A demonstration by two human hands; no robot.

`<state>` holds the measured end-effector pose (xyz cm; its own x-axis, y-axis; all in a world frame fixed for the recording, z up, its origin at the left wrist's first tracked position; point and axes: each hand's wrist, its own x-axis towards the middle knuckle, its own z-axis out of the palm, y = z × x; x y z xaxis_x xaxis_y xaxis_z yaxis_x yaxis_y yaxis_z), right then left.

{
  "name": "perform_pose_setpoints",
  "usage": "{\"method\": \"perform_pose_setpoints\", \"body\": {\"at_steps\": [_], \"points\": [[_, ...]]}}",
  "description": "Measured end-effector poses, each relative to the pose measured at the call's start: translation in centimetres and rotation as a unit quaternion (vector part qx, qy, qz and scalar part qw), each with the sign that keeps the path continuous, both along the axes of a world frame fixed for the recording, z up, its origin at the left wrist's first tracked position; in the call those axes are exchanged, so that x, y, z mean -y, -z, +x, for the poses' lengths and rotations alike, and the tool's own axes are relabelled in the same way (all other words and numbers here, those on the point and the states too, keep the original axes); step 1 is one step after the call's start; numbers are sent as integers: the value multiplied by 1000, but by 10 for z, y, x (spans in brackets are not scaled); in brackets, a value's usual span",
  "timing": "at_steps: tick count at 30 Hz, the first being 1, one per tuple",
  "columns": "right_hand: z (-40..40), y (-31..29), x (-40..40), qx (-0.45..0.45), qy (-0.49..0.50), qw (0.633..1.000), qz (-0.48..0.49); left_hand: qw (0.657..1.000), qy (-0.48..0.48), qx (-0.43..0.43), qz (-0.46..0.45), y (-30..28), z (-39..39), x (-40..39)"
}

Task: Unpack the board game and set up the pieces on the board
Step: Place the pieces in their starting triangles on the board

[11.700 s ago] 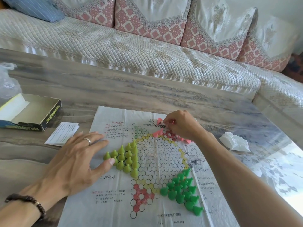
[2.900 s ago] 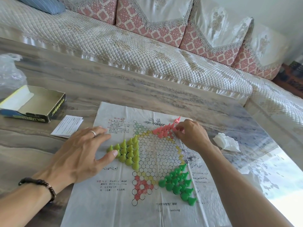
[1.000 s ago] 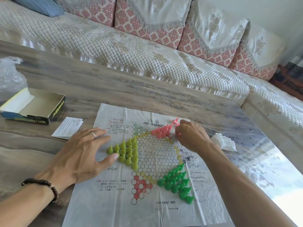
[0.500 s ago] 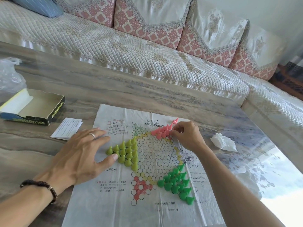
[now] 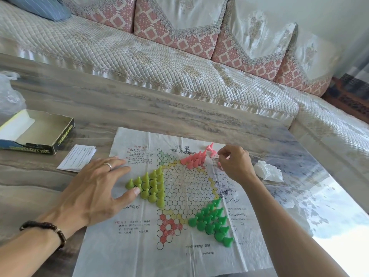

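Since half a second ago the right hand has drawn back from the pink pieces and now hovers just beside them, fingers curled; a speck of pink shows under the fingers, though whether it pinches a piece I cannot tell. Those pink pieces stand packed in the far point of the star printed on the paper board, with one or two more lying loose just beyond that point, near the board's far edge. On the board's left point stand the yellow-green pieces, and the dark green pieces fill the near-right point. The left hand lies flat on the board beside the yellow-green cluster, fingers spread and straight, its thumb tip touching the nearest of them. Left of the board a folded leaflet lies on the table, and farther left sits the open box. Right of the board rests a crumpled white wrapper.
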<state>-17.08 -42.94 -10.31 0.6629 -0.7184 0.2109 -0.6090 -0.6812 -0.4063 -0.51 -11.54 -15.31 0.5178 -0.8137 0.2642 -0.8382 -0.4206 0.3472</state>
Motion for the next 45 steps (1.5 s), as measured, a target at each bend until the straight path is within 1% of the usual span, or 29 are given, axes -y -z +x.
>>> {"method": "perform_pose_setpoints", "body": {"at_steps": [3, 7, 12, 15, 17, 19, 20, 21, 24, 26, 34, 37, 45], "points": [[-12, -1, 5, -19, 17, 1000, 11, 1000, 0, 2, 0, 0, 0, 1], [-18, 3, 2, -55, -22, 998, 17, 1000, 4, 6, -1, 1, 1, 1], [-13, 5, -2, -56, 3, 998, 17, 1000, 3, 6, 0, -1, -1, 1], [-11, 4, -6, -77, 10, 997, -14, 1000, 4, 6, -1, -1, -1, 1], [-11, 0, -9, -44, 7, 999, -19, 1000, 4, 6, 0, -1, 0, 0], [-8, -8, -14, -8, -8, 1000, 28, 1000, 3, 3, 0, -1, 0, 0], [-7, -13, -17, -9, -19, 998, 57, 1000, 3, 1, 0, -2, 0, 0], [-5, -16, -20, -33, -34, 997, 69, 1000, 3, 0, 1, -2, 0, 0], [1, -21, -27, -142, -78, 985, 61, 1000, 2, -2, 0, -2, -1, 0], [3, -19, -30, -171, -96, 978, 68, 1000, 1, -4, 0, -2, -1, 0], [-7, -11, -25, -113, -59, 985, 117, 1000, 0, 1, 5, -2, -1, 1], [-4, -9, -28, -106, -65, 983, 133, 1000, 0, -5, 2, -2, -1, 1], [13, -3, -42, -111, -101, 985, 88, 1000, -2, -12, 3, -3, -1, 1]]}}
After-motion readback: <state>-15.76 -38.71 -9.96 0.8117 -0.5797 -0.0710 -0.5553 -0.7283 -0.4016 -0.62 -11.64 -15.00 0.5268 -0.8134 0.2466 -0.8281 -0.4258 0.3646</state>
